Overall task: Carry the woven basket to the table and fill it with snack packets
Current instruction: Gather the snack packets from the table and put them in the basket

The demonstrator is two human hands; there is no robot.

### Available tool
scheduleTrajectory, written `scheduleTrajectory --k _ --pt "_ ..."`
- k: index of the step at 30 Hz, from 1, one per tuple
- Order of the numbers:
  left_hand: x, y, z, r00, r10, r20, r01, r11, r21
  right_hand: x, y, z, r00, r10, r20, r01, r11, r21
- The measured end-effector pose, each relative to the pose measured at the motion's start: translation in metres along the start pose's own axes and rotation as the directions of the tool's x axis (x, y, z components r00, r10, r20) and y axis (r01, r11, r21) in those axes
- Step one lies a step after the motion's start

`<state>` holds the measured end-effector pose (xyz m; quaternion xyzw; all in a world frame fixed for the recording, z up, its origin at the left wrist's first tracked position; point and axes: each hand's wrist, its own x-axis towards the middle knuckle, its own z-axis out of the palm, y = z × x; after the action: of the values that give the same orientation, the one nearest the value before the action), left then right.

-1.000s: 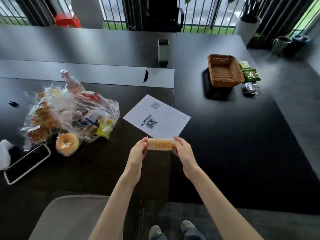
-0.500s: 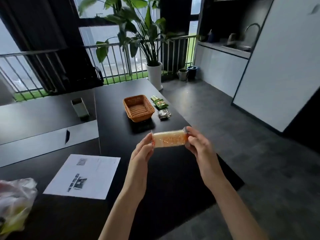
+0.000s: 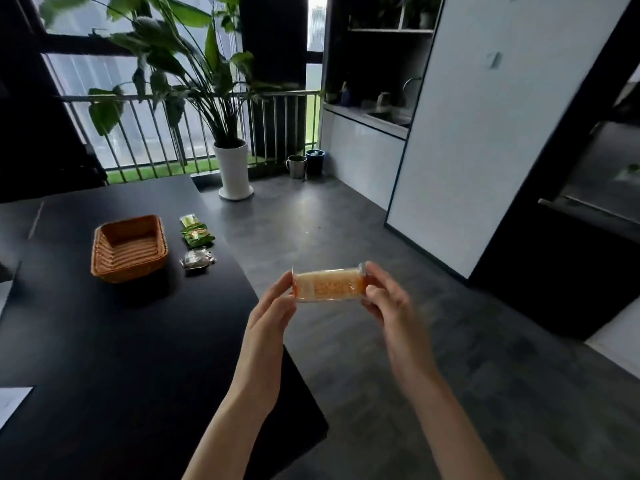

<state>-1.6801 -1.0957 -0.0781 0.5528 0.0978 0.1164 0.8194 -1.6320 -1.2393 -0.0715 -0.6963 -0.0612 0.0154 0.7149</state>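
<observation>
- We hold one snack packet (image 3: 329,285) level between both hands, out past the right edge of the black table (image 3: 121,341), over the grey floor (image 3: 450,358).
- Our left hand (image 3: 270,308) pinches the packet's left sealed end between thumb and fingertips; the rest of the hand is loosely curled.
- Our right hand (image 3: 388,297) grips the packet's right end, its fingers folded around that end.
- The packet has a clear wrapper with orange ends and orange print over a pale filling; the print is too blurred to read.
- The woven basket (image 3: 129,248) sits on the table, far and to the left of our hands. It is rectangular and upright, and nothing shows inside it.
- Just right of the basket, near the table edge, lie green packets (image 3: 196,232) at the far side and a silver packet (image 3: 198,259) nearer to us. All are outside the basket and do not touch it.
- A corner of white paper (image 3: 12,400) shows at the near left edge of the table.
- Beyond the far table end stands a leafy plant in a white pot (image 3: 233,171) on the floor by the railing. Right of it are a metal cup (image 3: 297,165) and a dark container (image 3: 315,161).
</observation>
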Motion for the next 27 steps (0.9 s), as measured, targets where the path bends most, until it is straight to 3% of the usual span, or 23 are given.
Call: scheduleTrajectory --k 8,17,22,27 --pt "0.117 -0.071 0.113 0.999 -0.033 0.008 0.033 0.999 0.01 0.127 0.034 -0.106 0.998 0.006 -0.068 -0.008 1.0 -0.026" --pt "0.33 -0.089 0.195 0.998 -0.018 -0.061 0.018 1.0 -0.002 0.367 0.035 -0.145 0.998 0.052 0.031 -0.051 0.998 -0.029" --pt "0.418 -0.096 0.195 0.974 -0.008 -0.228 0.006 1.0 -0.008 0.481 0.059 -0.122 0.978 0.086 0.188 -0.086 0.996 -0.006" --pt "0.5 -0.103 0.171 0.884 0.007 -0.467 -0.026 0.999 -0.034 0.585 0.087 -0.066 0.913 0.092 0.398 -0.112 0.993 0.027"
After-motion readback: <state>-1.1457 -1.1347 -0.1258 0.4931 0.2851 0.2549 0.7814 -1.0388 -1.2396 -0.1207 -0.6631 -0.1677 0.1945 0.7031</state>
